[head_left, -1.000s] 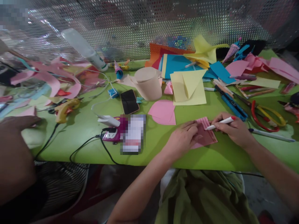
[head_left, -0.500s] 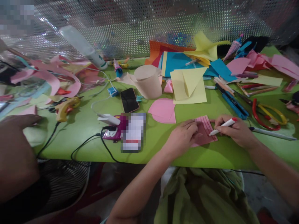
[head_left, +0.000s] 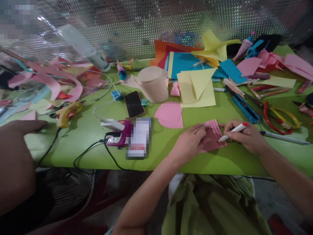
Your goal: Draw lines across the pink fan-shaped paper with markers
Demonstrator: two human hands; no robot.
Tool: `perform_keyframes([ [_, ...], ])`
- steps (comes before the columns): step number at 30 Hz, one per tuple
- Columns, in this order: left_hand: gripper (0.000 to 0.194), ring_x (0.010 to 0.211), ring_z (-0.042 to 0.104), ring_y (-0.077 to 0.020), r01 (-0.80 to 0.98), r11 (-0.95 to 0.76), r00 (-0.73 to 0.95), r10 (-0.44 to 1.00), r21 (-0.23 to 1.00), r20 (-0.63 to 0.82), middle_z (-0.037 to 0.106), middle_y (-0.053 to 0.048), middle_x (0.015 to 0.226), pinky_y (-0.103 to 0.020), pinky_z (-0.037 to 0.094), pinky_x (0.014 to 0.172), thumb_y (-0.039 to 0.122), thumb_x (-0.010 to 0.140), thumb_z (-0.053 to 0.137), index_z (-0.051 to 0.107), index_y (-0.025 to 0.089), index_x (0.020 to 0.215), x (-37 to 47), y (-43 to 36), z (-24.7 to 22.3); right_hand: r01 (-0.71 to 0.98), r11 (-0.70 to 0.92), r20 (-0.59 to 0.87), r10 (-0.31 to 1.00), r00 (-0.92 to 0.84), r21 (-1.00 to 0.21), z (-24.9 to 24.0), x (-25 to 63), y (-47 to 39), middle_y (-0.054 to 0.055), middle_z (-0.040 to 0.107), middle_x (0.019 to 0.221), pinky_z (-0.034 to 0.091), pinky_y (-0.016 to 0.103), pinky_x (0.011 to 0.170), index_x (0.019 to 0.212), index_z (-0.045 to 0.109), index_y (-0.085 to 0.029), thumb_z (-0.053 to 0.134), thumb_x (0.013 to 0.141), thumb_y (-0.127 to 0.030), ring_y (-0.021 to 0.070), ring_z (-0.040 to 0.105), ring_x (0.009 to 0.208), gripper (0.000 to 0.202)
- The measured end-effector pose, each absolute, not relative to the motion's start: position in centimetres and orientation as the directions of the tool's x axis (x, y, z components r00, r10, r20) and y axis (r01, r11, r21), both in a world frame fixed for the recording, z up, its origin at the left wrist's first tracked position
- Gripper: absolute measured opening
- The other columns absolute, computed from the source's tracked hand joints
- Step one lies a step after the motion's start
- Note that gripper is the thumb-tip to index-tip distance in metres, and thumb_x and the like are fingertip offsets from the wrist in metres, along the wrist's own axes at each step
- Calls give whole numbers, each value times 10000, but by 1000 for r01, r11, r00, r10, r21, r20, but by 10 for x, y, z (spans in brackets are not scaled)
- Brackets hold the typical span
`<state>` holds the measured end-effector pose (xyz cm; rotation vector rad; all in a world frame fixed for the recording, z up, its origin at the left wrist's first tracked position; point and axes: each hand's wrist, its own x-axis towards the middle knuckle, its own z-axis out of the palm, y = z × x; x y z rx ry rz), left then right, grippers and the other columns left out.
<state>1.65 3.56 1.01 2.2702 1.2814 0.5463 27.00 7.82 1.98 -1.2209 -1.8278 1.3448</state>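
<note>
My right hand [head_left: 242, 135] is closed around a white marker [head_left: 236, 130] with a red end. Its tip touches a small pink paper [head_left: 212, 140] marked with red stripes along its upper right side. My left hand [head_left: 192, 142] lies over the left part of this paper, pressing it to the table, fingers together and partly bent. To the left rests a rounded pink paper piece [head_left: 168, 115]. Folded pale yellow paper [head_left: 197, 89] sits behind my hands.
On the green table [head_left: 161, 160], a blue cutter [head_left: 242, 102], red-and-yellow-handled pliers [head_left: 276, 120] and a pen [head_left: 285, 137] lie right. A paper roll [head_left: 154, 85], phone [head_left: 134, 104], purple power strip [head_left: 122, 135] and glue gun [head_left: 67, 114] stand left. Another person's arm [head_left: 17, 147] rests far left.
The whole view has shifted slightly. My hands, the marker and the striped paper keep nearly the same positions; the marker tip stays on the paper's right side.
</note>
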Motion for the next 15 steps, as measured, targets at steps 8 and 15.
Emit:
perform_keyframes([
  [8, 149, 1471, 608, -282, 681, -453, 481, 869, 575, 115, 701, -122, 1505, -455, 489, 1264, 293, 1090, 602, 690, 175, 1071, 16, 36, 9, 355, 54, -132, 867, -480, -933, 19, 272, 77, -32, 549, 570, 348, 322, 564, 710, 639, -236, 681, 861, -322, 147, 456, 561, 178],
  [15, 161, 1465, 614, -279, 682, -471, 490, 862, 560, 129, 714, -132, 1480, -459, 498, 1252, 313, 1101, 583, 671, 182, 1067, 15, 36, 7, 278, 29, -95, 901, -423, -960, 13, 276, 78, -13, 580, 606, 398, 320, 567, 739, 680, -246, 735, 900, -344, 168, 513, 607, 196],
])
